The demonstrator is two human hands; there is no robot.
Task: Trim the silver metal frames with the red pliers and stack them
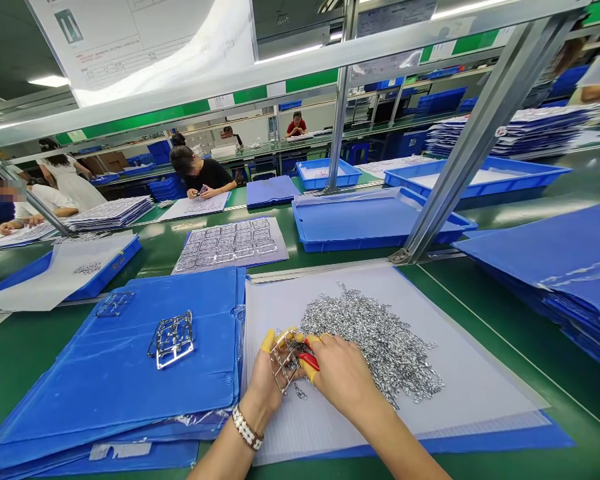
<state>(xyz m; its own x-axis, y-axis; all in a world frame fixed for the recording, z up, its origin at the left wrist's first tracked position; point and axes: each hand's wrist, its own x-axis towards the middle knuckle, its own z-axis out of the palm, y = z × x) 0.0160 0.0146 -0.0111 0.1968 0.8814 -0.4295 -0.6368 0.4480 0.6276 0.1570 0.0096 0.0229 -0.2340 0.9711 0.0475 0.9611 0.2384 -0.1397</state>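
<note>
My left hand [264, 381], with yellow finger covers, is closed round the edge of a shiny silver sprue frame [284, 360], tilted up over the white sheet. In my right hand [343, 373], also with yellow finger covers, are red-handled nippers [310, 361]. Their jaws are mostly hidden, close against the frame. Just beyond both hands spreads a heap of small silver parts [370, 340], and a few loose ones [301, 392] lie below the frame. To the left, a small stack of silver frames [174, 340] rests on blue sheets [130, 373].
A metal post [485, 133] slants up beyond the white sheet [460, 313]. Behind stand a blue tray [350, 223] and a board of laid-out frames [233, 243]. Blue sheets [555, 260] are stacked at the right. A co-worker [203, 173] sits across the bench.
</note>
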